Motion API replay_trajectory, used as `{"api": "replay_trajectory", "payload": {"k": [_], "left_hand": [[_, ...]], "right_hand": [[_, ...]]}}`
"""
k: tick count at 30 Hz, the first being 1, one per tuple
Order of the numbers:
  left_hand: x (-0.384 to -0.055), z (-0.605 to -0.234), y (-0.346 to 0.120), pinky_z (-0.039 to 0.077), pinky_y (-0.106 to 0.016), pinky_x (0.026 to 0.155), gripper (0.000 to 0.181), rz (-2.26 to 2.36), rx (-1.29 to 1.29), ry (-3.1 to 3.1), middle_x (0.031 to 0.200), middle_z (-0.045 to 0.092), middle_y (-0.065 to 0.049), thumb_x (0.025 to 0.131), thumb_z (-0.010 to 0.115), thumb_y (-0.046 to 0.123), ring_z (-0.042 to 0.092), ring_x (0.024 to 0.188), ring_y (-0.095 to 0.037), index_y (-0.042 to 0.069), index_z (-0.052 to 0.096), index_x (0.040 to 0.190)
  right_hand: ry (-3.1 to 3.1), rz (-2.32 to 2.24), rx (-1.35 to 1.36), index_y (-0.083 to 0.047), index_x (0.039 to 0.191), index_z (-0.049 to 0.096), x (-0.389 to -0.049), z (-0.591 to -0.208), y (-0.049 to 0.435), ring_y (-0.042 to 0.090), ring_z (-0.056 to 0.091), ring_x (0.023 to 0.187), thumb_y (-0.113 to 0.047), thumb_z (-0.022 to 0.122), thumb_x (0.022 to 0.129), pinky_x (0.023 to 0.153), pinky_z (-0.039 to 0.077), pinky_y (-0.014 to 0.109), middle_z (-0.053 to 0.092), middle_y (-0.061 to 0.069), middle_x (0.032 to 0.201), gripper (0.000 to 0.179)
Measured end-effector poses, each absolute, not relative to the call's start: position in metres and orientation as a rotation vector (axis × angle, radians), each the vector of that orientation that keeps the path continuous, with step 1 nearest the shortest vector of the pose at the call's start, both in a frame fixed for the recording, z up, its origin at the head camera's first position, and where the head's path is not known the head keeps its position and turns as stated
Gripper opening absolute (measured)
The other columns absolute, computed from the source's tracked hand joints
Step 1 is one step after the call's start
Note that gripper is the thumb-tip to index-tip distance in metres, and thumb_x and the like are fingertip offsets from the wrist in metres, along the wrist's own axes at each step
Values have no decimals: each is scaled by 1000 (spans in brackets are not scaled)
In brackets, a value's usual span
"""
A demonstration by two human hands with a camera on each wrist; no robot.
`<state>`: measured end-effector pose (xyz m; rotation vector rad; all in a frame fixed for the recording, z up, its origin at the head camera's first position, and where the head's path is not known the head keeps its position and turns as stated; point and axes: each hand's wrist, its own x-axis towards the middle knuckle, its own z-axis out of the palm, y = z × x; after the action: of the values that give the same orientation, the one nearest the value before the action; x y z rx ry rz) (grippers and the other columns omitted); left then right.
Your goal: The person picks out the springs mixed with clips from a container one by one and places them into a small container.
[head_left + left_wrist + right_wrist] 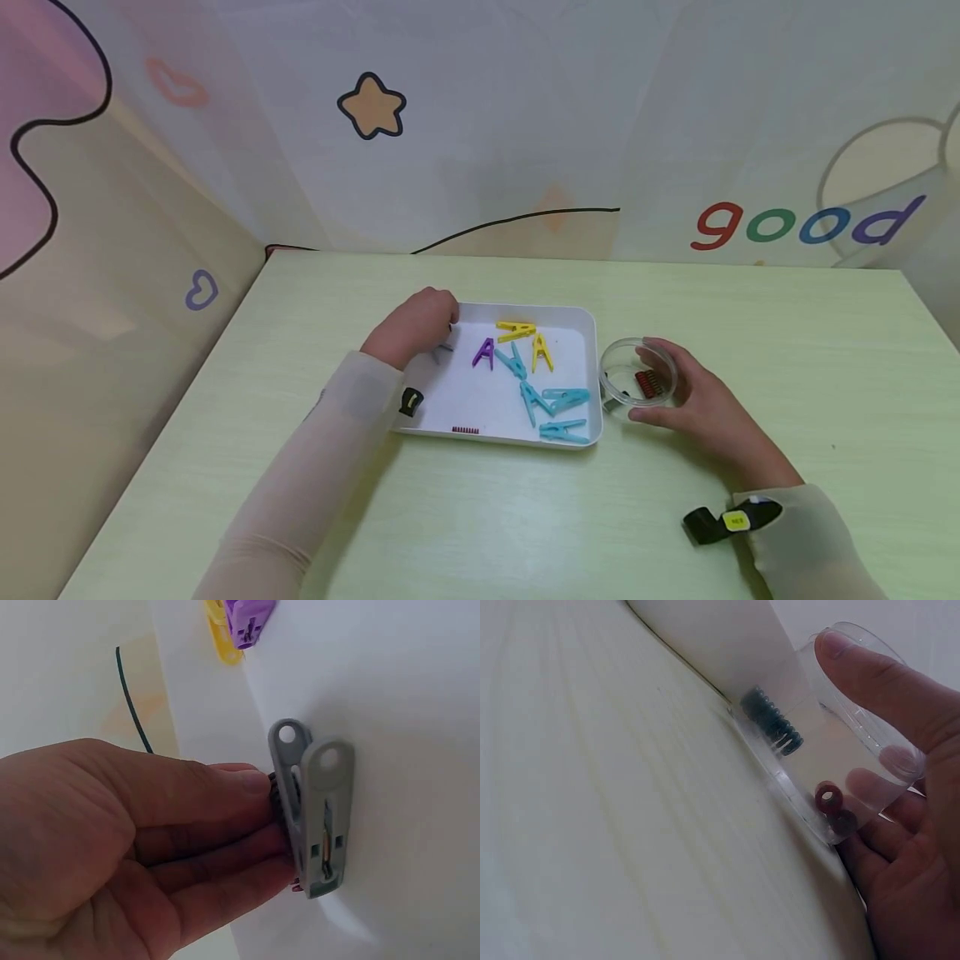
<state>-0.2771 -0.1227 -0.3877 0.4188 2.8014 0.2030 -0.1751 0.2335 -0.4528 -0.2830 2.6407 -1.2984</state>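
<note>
My left hand (pixel 420 325) reaches into the left end of a white tray (pixel 480 308). In the left wrist view its thumb and fingers pinch a dark reddish coil spring (pixel 277 798), mostly hidden behind a grey clothespin (pixel 328 825). Another red spring (pixel 465 431) lies along the tray's near wall. Just right of the tray, my right hand (pixel 697 404) grips a clear round plastic container (pixel 637 402), thumb on the near side and fingers on the far side. Inside it are red springs (pixel 649 384) and a dark green spring (pixel 772 721).
Several light-blue clothespins (pixel 566 398) lie at the tray's right, with yellow clothespins (pixel 542 352) and a purple clothespin (pixel 484 353) farther back. The tray stands on a pale green table (pixel 495 517), and a printed cloth wall (pixel 510 150) rises behind.
</note>
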Motion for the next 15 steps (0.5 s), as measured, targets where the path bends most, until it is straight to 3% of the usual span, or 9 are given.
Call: {"api": "replay_trajectory", "payload": {"k": [8,15], "left_hand": [[-280,-393,-116,51,-28,73,18,114,391,2814,95,67,-8,93,56,4,56,81,-20,5,68,107],[-278,-393,-114,50,-28,70,17,68,390,2835,92,65,-7,93,58,7,56,81,-20,6,67,108]], "right_hand": [[2640,-1303,-283,-26,153,20,-175,-453,234,33,31,144,-44,81,75,112,30,58,37,7,155,100],[2636,-1308,-279,-28,153,21,-175,-453,233,32,31,144,-44,81,75,112,30,57,38,6,155,100]]}}
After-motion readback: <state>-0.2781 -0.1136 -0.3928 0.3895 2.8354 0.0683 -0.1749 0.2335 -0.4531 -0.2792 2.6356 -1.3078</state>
